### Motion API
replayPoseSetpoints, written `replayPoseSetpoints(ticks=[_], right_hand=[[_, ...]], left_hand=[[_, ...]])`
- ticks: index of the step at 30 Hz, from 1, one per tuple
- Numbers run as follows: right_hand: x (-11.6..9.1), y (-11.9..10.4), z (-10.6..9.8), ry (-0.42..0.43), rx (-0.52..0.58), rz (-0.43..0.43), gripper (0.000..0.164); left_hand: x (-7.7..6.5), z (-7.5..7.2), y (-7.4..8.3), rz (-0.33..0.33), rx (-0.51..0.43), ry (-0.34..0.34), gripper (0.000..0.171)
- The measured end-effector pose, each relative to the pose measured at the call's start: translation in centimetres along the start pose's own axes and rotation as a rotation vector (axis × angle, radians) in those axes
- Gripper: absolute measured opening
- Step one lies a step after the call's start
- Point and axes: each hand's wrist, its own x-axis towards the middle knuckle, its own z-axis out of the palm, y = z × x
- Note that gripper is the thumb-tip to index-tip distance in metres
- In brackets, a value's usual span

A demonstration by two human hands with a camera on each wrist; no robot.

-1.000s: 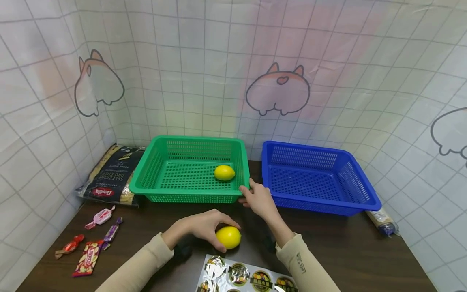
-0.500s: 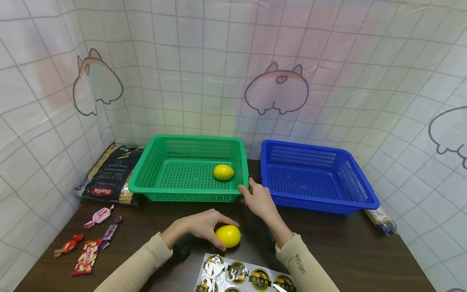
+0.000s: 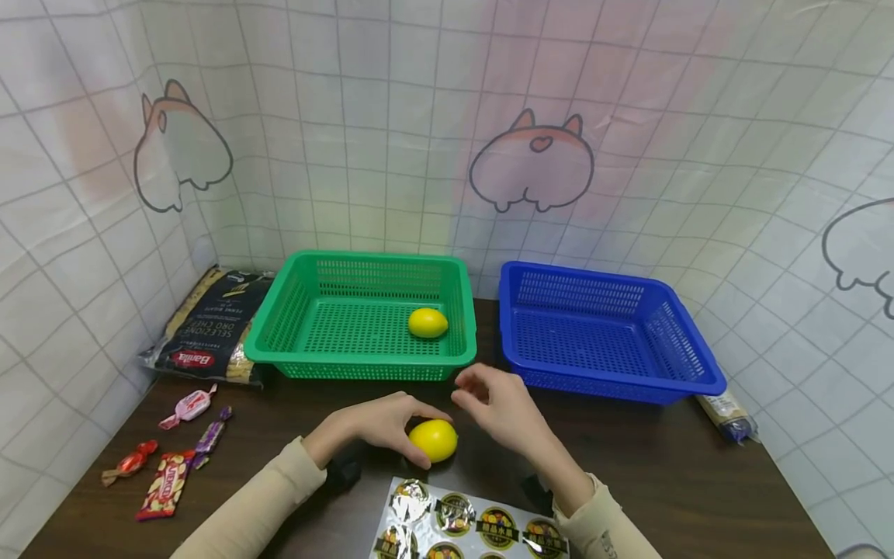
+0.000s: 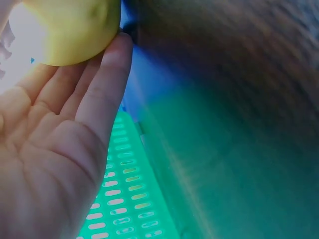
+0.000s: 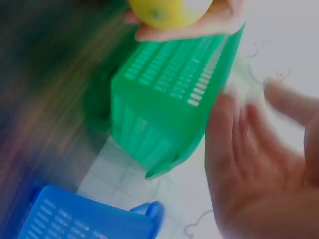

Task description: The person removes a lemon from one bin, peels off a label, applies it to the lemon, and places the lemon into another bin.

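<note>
My left hand (image 3: pixel 387 421) grips a yellow lemon (image 3: pixel 433 441) between thumb and fingers, low over the dark table in front of the green basket (image 3: pixel 363 359). In the left wrist view the lemon (image 4: pixel 75 30) rests against the fingers. My right hand (image 3: pixel 504 405) is in the air just before the green basket's near right corner, its fingers loosely bent and holding nothing. The right wrist view shows this hand (image 5: pixel 259 154) blurred, apart from the basket. Inside the green basket a second lemon (image 3: pixel 427 323) lies near the right wall.
A blue basket (image 3: pixel 615 386) stands at the right, with a packet (image 3: pixel 728 415) beside it. A pasta bag (image 3: pixel 216 330) leans at the green basket's left. Several wrapped sweets (image 3: pixel 192 405) lie at front left. A sticker sheet (image 3: pixel 464 520) lies at the front edge.
My right hand has let go of the green basket's corner and drawn back toward me. The left hand keeps its grip on the lemon. The head view has tilted slightly.
</note>
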Motion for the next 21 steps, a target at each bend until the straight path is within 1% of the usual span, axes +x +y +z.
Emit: replayPoseSetpoints(ticks=[2, 5, 6, 8, 10, 13, 17, 21], right_hand=[[-0.8, 0.0, 0.1, -0.15, -0.012, -0.096, 0.011], [-1.6, 0.2, 0.5, -0.366, -0.035, -0.228, 0.01], [-1.7, 0.3, 0.7, -0.419, -0.049, -0.262, 0.012], [-1.9, 0.5, 1.1, -0.488, -0.081, -0.323, 0.013], [-2.0, 0.7, 1.4, -0.527, -0.107, -0.36, 0.015], [-2.2, 1.0, 1.9, -0.542, -0.139, -0.376, 0.016], [-2.5, 1.4, 2.5, -0.544, -0.168, -0.339, 0.021], [-2.8, 1.7, 3.2, -0.545, -0.207, -0.335, 0.025]], left_hand=[[0.0, 0.0, 0.0, 0.001, -0.012, -0.006, 0.065], [-0.1, 0.0, -0.1, 0.013, -0.017, -0.012, 0.065], [-0.1, 0.0, -0.1, 0.016, -0.016, -0.014, 0.065], [-0.1, 0.1, -0.1, 0.02, -0.006, -0.014, 0.067], [-0.1, 0.0, -0.2, 0.022, -0.001, -0.01, 0.069], [-0.1, -0.1, -0.1, 0.02, -0.009, -0.017, 0.07], [-0.2, -0.3, -0.1, 0.007, -0.015, -0.023, 0.069], [-0.5, -0.3, -0.3, -0.005, -0.007, -0.021, 0.069]])
